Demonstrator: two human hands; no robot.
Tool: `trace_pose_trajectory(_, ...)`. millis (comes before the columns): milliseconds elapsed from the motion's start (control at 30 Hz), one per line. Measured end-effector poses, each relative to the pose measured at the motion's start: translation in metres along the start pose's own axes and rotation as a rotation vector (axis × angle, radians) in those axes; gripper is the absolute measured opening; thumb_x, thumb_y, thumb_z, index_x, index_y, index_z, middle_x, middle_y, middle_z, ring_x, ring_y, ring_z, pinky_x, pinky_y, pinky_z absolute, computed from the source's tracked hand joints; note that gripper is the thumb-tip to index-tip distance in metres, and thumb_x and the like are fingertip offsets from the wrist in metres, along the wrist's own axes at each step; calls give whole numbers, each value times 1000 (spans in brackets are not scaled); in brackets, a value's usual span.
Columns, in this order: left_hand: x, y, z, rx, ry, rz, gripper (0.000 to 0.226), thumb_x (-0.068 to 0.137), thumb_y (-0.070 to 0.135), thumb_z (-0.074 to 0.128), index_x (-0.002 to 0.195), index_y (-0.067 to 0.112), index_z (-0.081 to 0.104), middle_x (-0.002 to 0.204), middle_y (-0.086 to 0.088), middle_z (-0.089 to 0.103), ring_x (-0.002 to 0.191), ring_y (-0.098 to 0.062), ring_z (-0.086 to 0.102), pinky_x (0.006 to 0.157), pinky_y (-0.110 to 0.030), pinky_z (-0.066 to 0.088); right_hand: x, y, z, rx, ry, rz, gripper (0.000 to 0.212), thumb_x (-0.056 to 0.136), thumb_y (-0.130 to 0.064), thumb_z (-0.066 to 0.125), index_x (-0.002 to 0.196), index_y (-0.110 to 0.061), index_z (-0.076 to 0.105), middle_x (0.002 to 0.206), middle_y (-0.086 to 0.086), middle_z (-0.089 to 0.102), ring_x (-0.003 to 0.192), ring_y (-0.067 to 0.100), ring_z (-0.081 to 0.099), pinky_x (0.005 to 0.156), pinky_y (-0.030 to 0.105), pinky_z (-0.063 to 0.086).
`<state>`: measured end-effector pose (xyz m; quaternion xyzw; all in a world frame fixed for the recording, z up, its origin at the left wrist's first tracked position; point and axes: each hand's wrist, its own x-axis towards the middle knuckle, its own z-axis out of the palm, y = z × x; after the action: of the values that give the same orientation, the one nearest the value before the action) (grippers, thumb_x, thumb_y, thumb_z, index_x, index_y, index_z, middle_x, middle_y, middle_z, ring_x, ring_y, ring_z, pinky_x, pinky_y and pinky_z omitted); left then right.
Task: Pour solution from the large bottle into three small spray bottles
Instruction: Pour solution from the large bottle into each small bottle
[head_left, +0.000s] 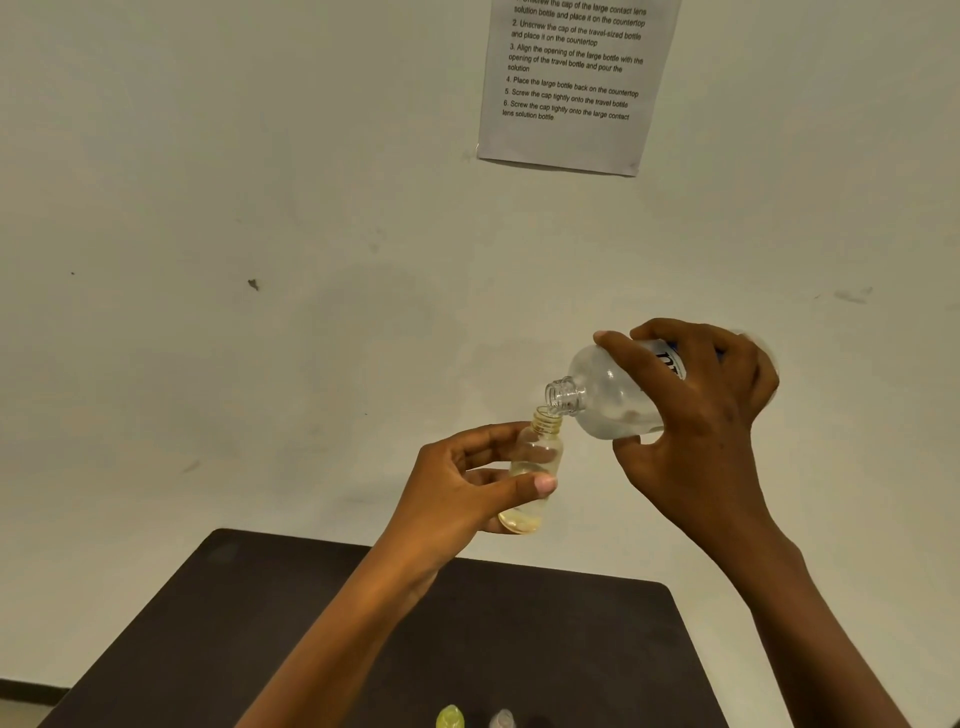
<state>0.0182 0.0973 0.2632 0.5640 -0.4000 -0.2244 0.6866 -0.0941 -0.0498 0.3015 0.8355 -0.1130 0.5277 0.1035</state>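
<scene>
Mid-air pour: a person's right hand (701, 426) gripped the large bottle (608, 395), fingers curled over its upper side and thumb beneath. The bottle was tipped nearly onto its side, with its open neck at the rim of a small bottle (543, 447). The left hand (457, 488) pinched that small bottle between thumb and fingers, leaning it slightly toward the pour. Both bottles were held off the bench (519, 623), above its far edge and in front of a pale wall where a printed instruction sheet (571, 83) hung. A little yellowish liquid appeared to sit at the small bottle's base; whether a stream was running could not be told.

The receiving mouth was narrow and neither hand was braced on anything, so a small drift of either wrist could send solution down the outside of the small bottle and onto the bench. Tipping the large bottle further could bring a gush that the small neck could not take. A wetted bottle held only by a pinch could also slip. A yellow top (450, 717) and a clear top (502, 719), cut off at the lower edge, stood on the bench under the forearms, where a lowered arm might knock them.
</scene>
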Motion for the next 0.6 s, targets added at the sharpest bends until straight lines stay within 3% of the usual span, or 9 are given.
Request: trace_pose_trajectory(600,1,-1,-1,-6,1,-1,36,68,15,76,94,37,64,99,10,71,88,-9,69,63,-28,59,1,-1,0,3,-5,0,67,59,-10,66,121,-29,49,119,9,52,115,29,33,94,48,26)
